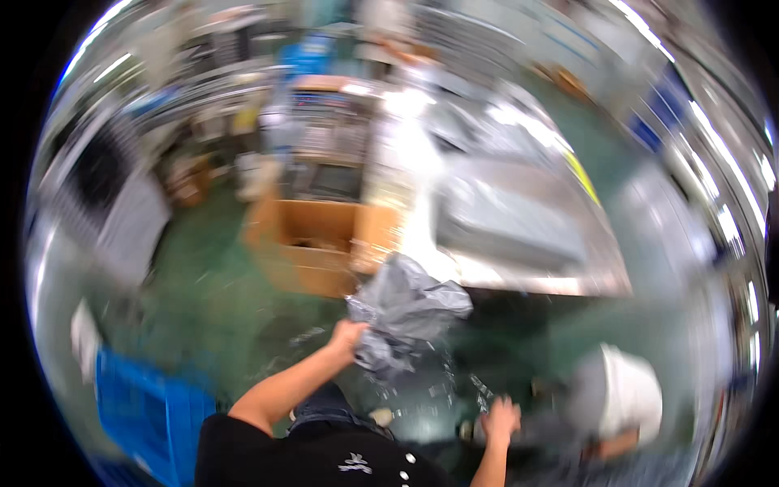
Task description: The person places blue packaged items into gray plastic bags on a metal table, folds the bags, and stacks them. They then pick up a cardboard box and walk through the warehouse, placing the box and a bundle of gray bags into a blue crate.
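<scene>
My left hand is closed on a crumpled grey plastic bag, which hangs out in front of me over the floor. The bag's far side comes close to the table's near corner and an open cardboard box. Lower and to the right, my right hand has its fingers curled, apart from the bag. A shiny clear scrap shows just beyond those fingers; blur hides whether they grip it.
A metal-topped table carries a large grey wrapped bundle. A blue crate stands at lower left, a white bin at lower right. Shiny scraps lie on the green floor. A grey cart stands at far left.
</scene>
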`<move>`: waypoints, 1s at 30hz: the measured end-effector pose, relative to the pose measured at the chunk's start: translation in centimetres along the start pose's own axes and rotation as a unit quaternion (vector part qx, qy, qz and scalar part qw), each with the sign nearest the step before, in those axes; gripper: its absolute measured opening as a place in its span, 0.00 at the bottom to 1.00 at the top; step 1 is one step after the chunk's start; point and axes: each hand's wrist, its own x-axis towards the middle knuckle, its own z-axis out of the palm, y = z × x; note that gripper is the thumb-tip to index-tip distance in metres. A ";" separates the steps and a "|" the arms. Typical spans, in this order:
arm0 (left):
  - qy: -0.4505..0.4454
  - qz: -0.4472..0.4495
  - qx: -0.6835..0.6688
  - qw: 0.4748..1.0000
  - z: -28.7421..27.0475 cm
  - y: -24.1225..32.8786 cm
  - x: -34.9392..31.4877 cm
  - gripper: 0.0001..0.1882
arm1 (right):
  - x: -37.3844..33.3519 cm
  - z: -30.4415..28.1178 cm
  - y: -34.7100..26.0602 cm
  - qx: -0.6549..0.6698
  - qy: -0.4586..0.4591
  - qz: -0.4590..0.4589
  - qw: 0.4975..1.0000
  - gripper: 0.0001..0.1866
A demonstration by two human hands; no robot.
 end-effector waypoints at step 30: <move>-0.579 0.194 0.515 0.602 80.8 -18.3 23.6 0.42 | 48.6 -3.8 40.9 0.903 -0.077 -0.060 0.418 0.38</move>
